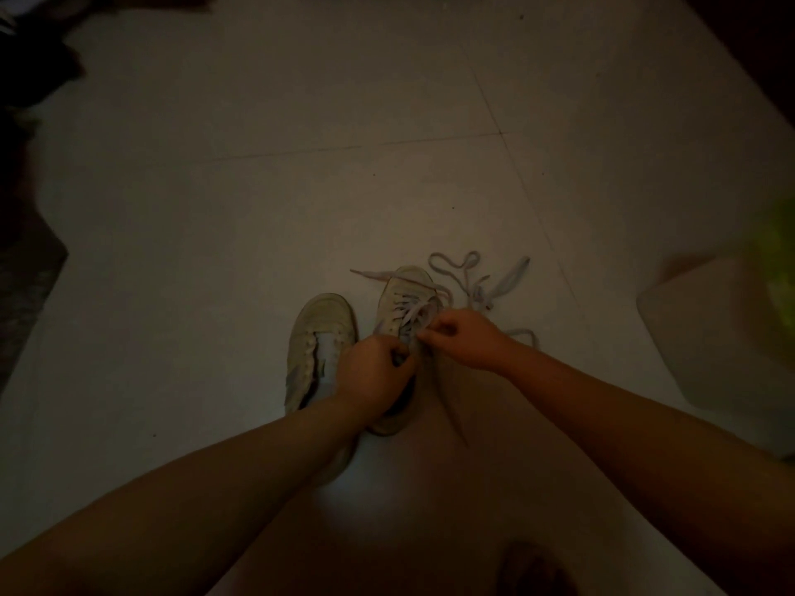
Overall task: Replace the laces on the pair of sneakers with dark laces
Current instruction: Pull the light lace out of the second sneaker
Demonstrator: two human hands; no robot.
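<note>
Two pale sneakers stand side by side on the tiled floor, toes pointing away. The left sneaker [316, 337] has no lace in its eyelets. The right sneaker [404, 294] carries a pale lace [415, 314] that is partly threaded, with one end trailing toward me. My left hand [372, 372] grips the right sneaker's collar and lace at the near eyelets. My right hand [466, 344] pinches the lace over the tongue. A loose pale lace [473, 277] lies tangled on the floor just right of the shoes. No dark lace is visible.
The room is dim. A pale box-like object [722, 337] sits at the right with something bright green [778, 268] on it. Dark clutter [30, 58] fills the far left corner and a dark mat [21, 294] lies at the left edge.
</note>
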